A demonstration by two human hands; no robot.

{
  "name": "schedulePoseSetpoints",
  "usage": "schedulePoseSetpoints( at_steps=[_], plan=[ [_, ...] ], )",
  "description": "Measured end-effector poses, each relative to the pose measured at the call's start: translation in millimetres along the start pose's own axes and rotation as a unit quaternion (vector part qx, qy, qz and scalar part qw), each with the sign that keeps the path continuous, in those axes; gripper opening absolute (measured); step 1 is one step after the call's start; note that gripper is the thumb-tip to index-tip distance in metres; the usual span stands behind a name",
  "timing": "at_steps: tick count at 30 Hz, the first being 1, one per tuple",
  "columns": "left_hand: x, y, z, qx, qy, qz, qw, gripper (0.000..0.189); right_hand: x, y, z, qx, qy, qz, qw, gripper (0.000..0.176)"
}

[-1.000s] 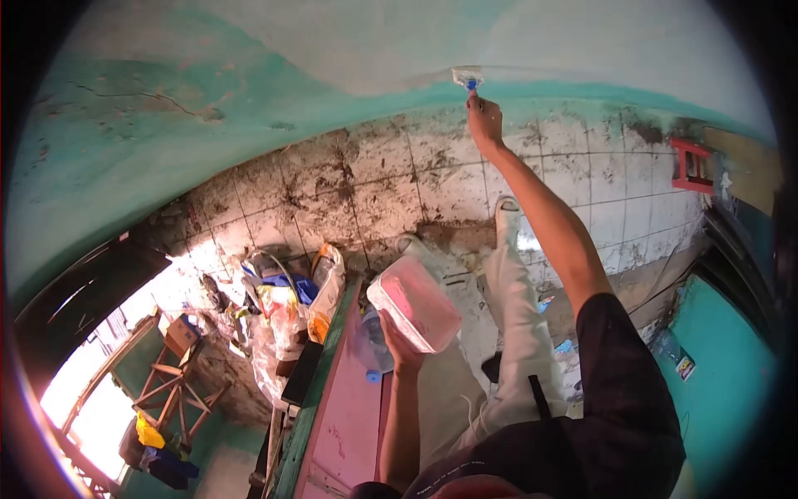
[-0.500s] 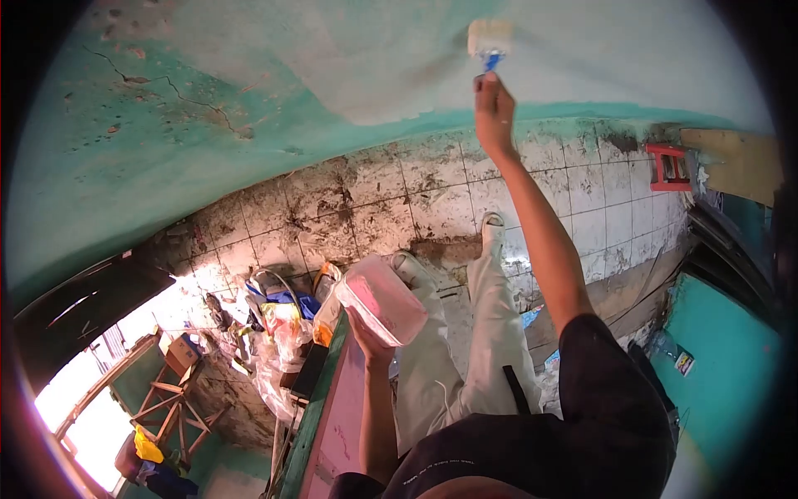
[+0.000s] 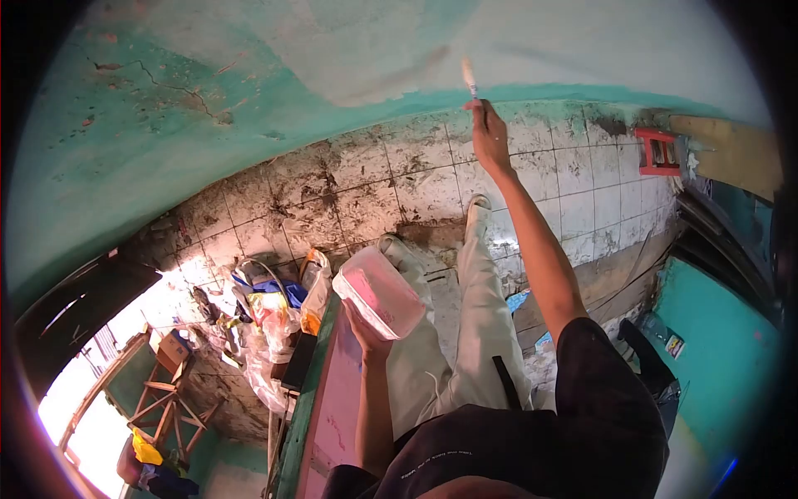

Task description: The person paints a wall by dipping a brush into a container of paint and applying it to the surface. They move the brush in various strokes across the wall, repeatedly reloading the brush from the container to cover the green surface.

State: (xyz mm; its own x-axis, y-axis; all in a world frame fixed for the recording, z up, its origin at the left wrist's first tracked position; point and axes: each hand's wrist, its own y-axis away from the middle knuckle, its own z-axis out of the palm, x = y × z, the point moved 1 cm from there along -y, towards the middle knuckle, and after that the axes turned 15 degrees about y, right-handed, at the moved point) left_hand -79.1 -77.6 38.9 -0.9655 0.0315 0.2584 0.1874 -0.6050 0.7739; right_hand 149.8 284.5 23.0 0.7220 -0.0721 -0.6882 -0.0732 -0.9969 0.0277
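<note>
At the left, beside a bright opening, stands a wooden frame (image 3: pixel 162 385). Next come a heap of plastic bags (image 3: pixel 264 337) and, nearer, a pink panel (image 3: pixel 337 407) with a green edge.

Left of centre, the person's left hand (image 3: pixel 363 333) grasps a pinkish, translucent tub (image 3: pixel 382 291) from its near left side, the tub tilted above the person's pale trousers (image 3: pixel 486 333). Its contents are hard to make out.

Right of centre, the right hand (image 3: pixel 489 137) reaches far out, fingers closed around the handle of a brush (image 3: pixel 470 76). The brush lies beyond those fingers, its long axis pointing away, roughly in line with the forearm, bristles against the backdrop of a green and whitish wall (image 3: pixel 374 58). Whether they touch it cannot be told. The right hand is nearer the wall; the tub is nearer the body.

Half a second ago the brush showed its broad face, farther up the wall; now it appears narrow, edge-on, closer to the grimy tiles (image 3: pixel 416 195).
</note>
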Motion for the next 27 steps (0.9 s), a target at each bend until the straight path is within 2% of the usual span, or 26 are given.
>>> schedulePoseSetpoints(
  at_steps=[3,5,8,9,10,11,12,13,14,15,17,18,19,21,23,25,27],
  plan=[
    [-6.6,2.7,11.9,0.007,0.011,-0.011,1.0,0.073,-30.7,-13.7,-24.2,0.04,0.047,-0.018,0.998,0.031],
    [-12.1,3.0,28.7,0.0,-0.008,-0.012,1.0,0.068,-43.1,-26.0,-24.7,0.149,0.042,-0.119,0.981,0.026],
    [-24.9,-3.7,-21.1,0.022,-0.076,0.009,0.997,0.073,-21.2,-47.9,7.2,0.092,0.087,-0.074,0.989,0.022],
    [-23.5,1.0,-5.9,0.025,-0.08,0.011,0.996,0.073,-9.8,-55.0,26.4,0.065,0.124,-0.045,0.989,0.022],
    [-25.7,10.0,10.4,0.083,-0.089,0.033,0.992,0.072,1.0,-58.7,46.8,0.024,0.155,-0.01,0.987,0.022],
    [-28.6,11.0,21.5,0.137,-0.095,0.053,0.985,0.072,31.3,-62.7,82.6,0.028,0.196,-0.013,0.98,0.025],
    [-30.4,9.5,-5.3,0.166,-0.1,0.054,0.979,0.071,58.0,-64.3,110.8,0.033,0.245,-0.019,0.969,0.029],
    [-33.5,-0.3,-29.4,0.06,-0.022,0.039,0.997,0.071,86.9,-64.2,134.3,-0.032,0.265,0.016,0.964,0.036],
    [-33.1,-1.8,-22.4,0.05,0.008,0.032,0.998,0.071,187.1,-78.1,203.9,-0.037,0.411,-0.113,0.904,0.037],
    [-32.2,-1.7,-14.4,0.042,0.039,0.028,0.998,0.071,183.9,-80.7,198.4,-0.037,0.415,-0.115,0.902,0.037],
    [-35.0,-10.1,-18.3,0.059,0.022,0.045,0.997,0.072,139.9,-76.9,171.8,-0.147,0.323,0.031,0.934,0.039],
    [-33.1,-10.4,-19.4,0.075,-0.001,0.061,0.995,0.072,113.2,-79.7,155.8,-0.122,0.282,0.068,0.949,0.039],
    [-36.9,-10.4,-19.5,0.078,0.005,0.062,0.995,0.072,91.1,-77.9,131.3,-0.126,0.286,0.063,0.948,0.039],
    [-47.9,-15.3,-13.8,0.055,0.087,0.024,0.994,0.074,49.1,-71.3,78.8,-0.053,0.235,-0.082,0.967,0.039],
    [-58.2,-18.6,-8.2,0.055,0.061,0.044,0.996,0.076,-3.3,-45.6,30.5,0.038,0.129,-0.034,0.99,0.037],
    [-65.6,-17.2,1.4,0.077,0.047,0.045,0.995,0.077,-33.6,-33.3,0.0,0.129,0.049,-0.097,0.986,0.031],
    [-70.3,-17.6,7.0,0.094,0.038,0.05,0.994,0.077,-33.6,-35.8,2.5,0.145,0.047,-0.122,0.981,0.026]
  ],
)
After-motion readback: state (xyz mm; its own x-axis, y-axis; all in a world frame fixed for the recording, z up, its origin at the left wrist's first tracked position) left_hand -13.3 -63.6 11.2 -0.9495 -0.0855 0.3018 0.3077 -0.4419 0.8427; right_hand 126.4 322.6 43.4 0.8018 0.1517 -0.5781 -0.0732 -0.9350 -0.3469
